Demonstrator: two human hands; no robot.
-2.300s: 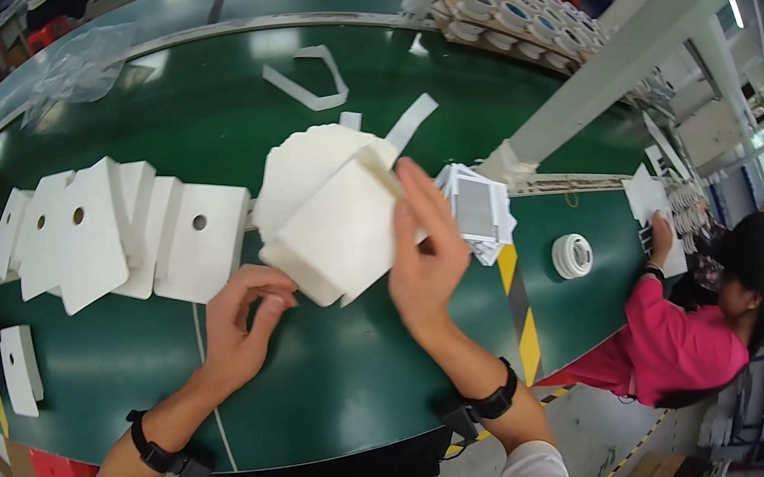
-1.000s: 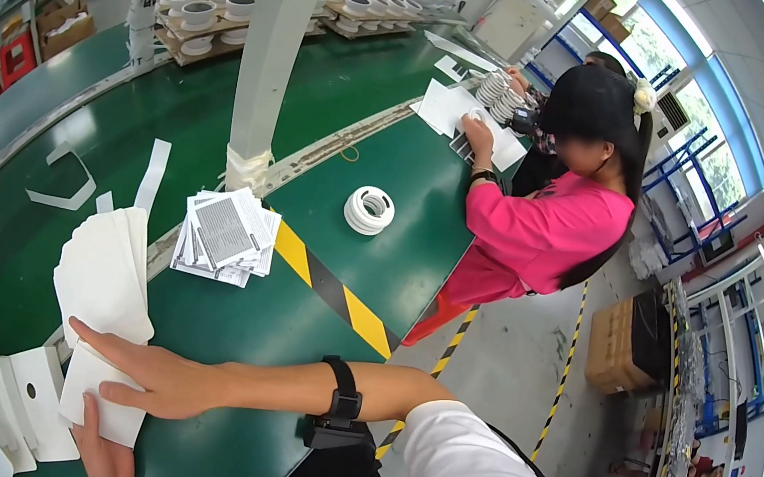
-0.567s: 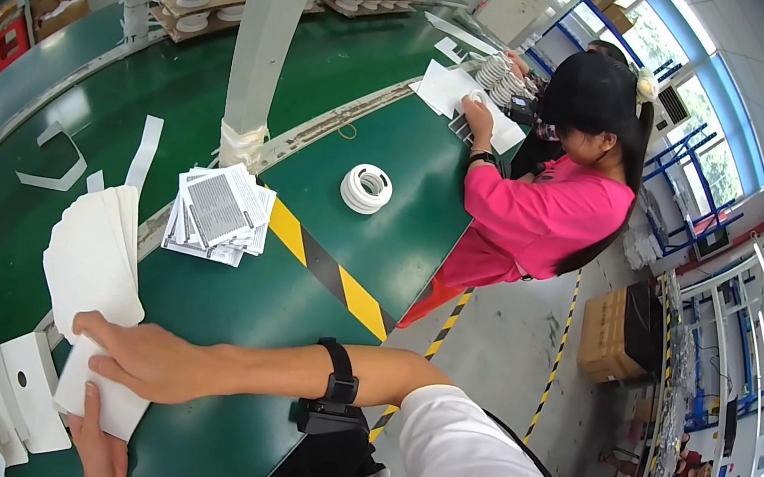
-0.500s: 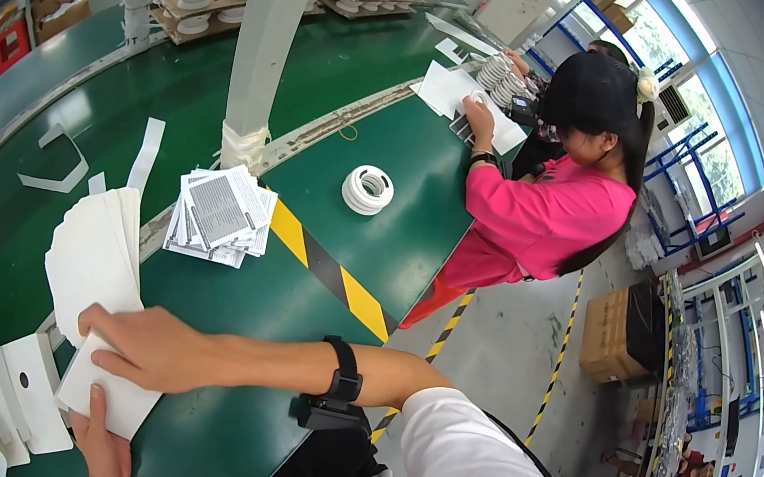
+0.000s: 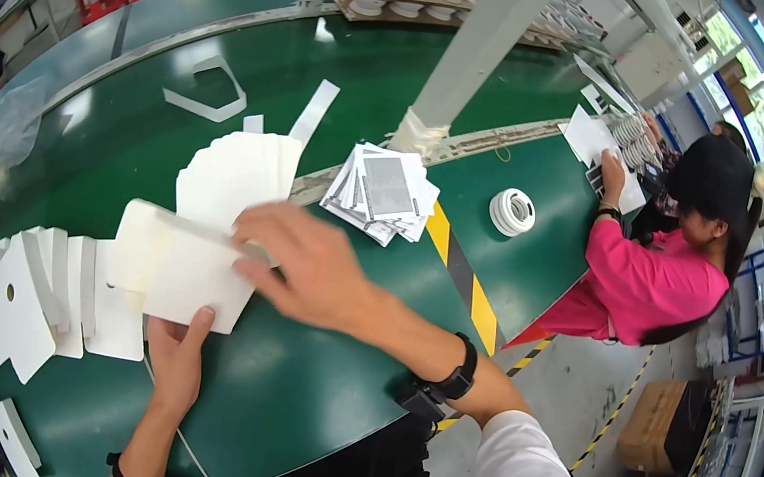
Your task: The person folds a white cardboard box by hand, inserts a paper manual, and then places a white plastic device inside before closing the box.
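Note:
A flat white carton is held up in front of me, tilted, with a flap sticking out at its left end. My left hand grips it from below, thumb on the front face. At the upper right end, my right hand is closed around the edge, its fingers blurred by motion. Just behind the carton lies a fanned stack of flat white card blanks, partly covered by it. To the left stand several white cartons, leaning in a row; some have a round hole.
Printed sheets lie stacked beside a post. White rings sit piled on the green table. A co-worker in pink works at the right. Another carton lies at lower left.
My view has turned left, so the table shifts rightward. The carton has been raised off the table area and its left flap now shows. My right hand has moved to its upper right edge.

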